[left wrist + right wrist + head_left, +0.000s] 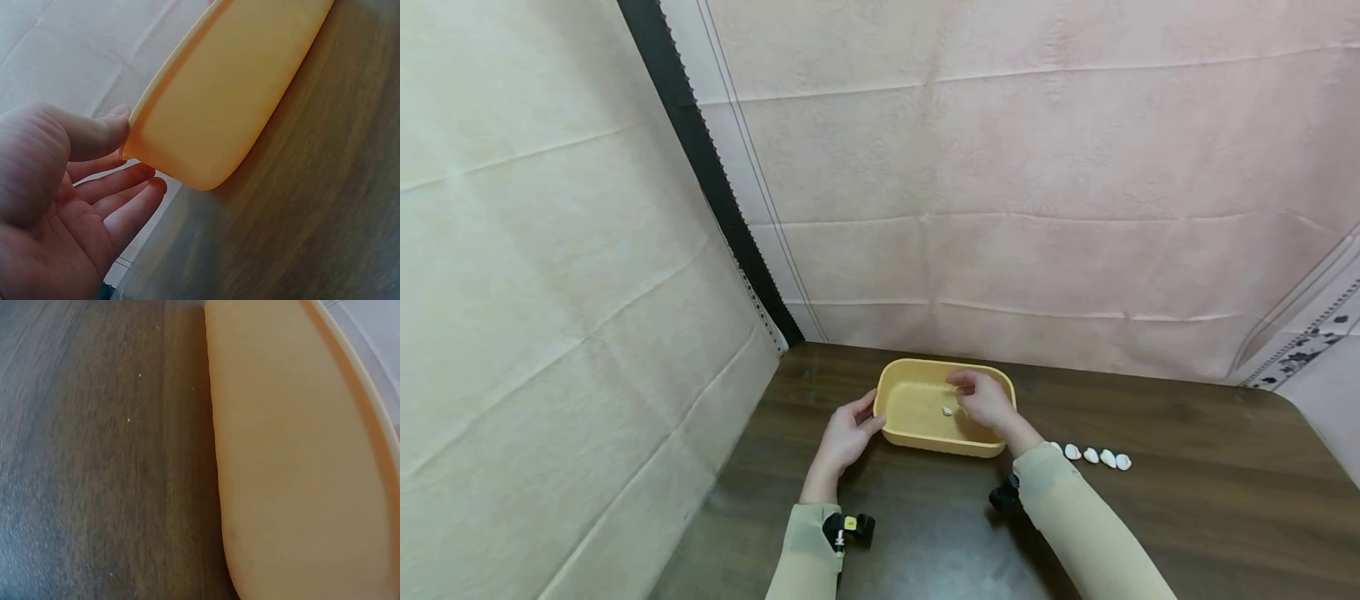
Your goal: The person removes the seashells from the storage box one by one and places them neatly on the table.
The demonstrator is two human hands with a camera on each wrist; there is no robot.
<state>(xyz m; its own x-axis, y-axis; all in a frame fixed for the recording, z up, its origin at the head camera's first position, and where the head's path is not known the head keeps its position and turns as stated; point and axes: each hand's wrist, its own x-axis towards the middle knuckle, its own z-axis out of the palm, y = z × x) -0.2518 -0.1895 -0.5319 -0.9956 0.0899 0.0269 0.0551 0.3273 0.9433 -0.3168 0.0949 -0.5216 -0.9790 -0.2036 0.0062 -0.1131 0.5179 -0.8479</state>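
Note:
A shallow yellow plastic basin [917, 440] sits on the table. At its left end, my left hand [846, 433] pinches the rim between thumb and index finger; the left wrist view shows the other fingers [134, 215] extended below the rim. My right hand [985, 400] reaches over the basin's right side, fingers bent down toward the inside. Whether it holds anything is hidden. One small white piece, perhaps a seashell [947, 411], lies on the basin floor, left of that hand. In the right wrist view only the basin's outer wall [294, 450] shows, no hand.
Several white shell-like pieces [1091, 456] lie in a row on the dark wooden table [1210, 483], right of the basin and beside the right sleeve. Pale cloth hangs [1000, 167] behind the table and along its left side. A wrist camera [848, 529] is strapped to the left sleeve.

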